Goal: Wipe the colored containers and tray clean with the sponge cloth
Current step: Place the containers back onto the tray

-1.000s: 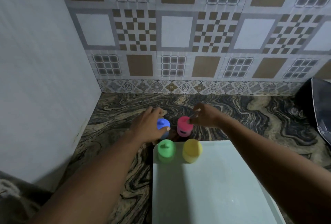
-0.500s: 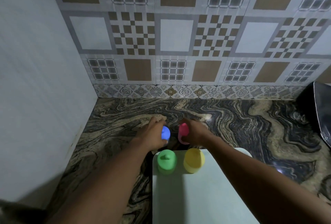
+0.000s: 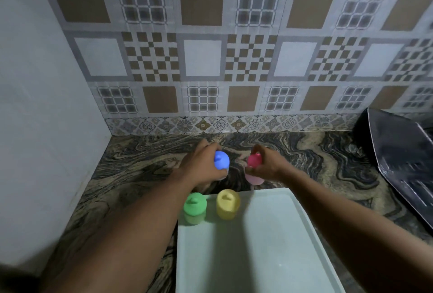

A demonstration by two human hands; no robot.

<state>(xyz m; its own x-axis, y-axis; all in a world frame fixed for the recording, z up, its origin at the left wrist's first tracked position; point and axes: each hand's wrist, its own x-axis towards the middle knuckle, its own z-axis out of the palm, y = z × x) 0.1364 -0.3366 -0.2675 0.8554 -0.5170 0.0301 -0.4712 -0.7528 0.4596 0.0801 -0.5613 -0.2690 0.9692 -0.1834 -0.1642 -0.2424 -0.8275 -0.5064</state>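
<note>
Head view, centre of frame: noted left hand (image 3: 199, 166) with fingers curled round the blue container (image 3: 221, 160) and right hand (image 3: 267, 166) with fingers curled round the pink container (image 3: 254, 161), both over the marbled tabletop (image 3: 140, 175) just above the upper edge of the tray (image 3: 269, 246). Green container (image 3: 194, 208) and yellow container (image 3: 227, 203) standing at the tray's upper left corner; no sponge cloth in view. Judged risks: losing either smooth container from a one-handed grip, or toppling the green or yellow one with a forearm, given both arms close beside them.

Dim, soft blur, wide-angle edge distortion
</note>
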